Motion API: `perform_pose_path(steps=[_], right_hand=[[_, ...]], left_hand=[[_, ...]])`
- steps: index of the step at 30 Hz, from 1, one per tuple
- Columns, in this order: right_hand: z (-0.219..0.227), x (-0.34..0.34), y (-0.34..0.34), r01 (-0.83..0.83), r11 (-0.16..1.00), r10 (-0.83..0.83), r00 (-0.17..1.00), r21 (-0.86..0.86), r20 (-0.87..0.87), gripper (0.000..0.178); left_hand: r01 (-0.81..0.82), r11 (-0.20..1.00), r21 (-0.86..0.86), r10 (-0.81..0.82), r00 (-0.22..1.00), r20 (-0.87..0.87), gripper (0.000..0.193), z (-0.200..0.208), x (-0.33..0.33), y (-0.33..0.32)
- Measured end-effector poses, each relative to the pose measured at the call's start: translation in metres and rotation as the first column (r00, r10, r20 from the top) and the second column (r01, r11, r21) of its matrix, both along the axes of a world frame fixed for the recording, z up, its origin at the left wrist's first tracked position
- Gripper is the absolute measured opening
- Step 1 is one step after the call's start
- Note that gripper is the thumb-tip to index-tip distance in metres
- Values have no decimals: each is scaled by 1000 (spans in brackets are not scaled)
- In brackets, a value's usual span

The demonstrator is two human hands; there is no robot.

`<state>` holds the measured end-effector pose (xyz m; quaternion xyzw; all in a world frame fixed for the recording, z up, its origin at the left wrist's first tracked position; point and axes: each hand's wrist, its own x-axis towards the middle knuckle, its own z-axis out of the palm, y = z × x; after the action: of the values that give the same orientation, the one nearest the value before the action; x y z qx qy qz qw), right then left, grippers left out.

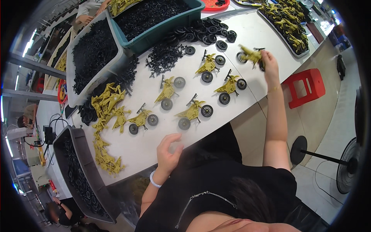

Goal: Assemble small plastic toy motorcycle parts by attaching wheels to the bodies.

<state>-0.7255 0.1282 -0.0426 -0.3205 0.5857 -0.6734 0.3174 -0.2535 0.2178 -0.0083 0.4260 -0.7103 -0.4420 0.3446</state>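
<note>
My right hand (271, 69) is closed on a yellow-green toy motorcycle (253, 57) with black wheels, above the right part of the white table (143, 87). My left hand (169, 154) is at the table's near edge, its fingers curved and apart, with nothing visible in them. Nearest to it stands a toy motorcycle (192, 111) with a black handlebar. Several more like it are spread over the middle, among them one toy motorcycle (227, 87) nearer my right hand. Loose yellow-green motorcycle bodies (109, 99) are heaped at the left.
Loose black wheels (208, 31) and small black parts (164, 58) lie at the back. A green bin (162, 24), a white bin (123, 58) and a grey bin (101, 189) hold black parts. A tray (264, 17) carries finished-looking motorcycles. A red stool (319, 83) and a fan (349, 166) stand right.
</note>
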Motion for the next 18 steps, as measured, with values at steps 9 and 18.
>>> perform_pose_path(steps=[9,18], right_hand=[[-82,-147,-78,205,920,12,837,333,-547,37],[-97,-132,-8,212,946,-43,829,243,-558,41]], left_hand=[[-142,985,-96,152,982,111,17,-9,7,0],[-392,702,-595,690,582,430,15,-7,118,-20]])
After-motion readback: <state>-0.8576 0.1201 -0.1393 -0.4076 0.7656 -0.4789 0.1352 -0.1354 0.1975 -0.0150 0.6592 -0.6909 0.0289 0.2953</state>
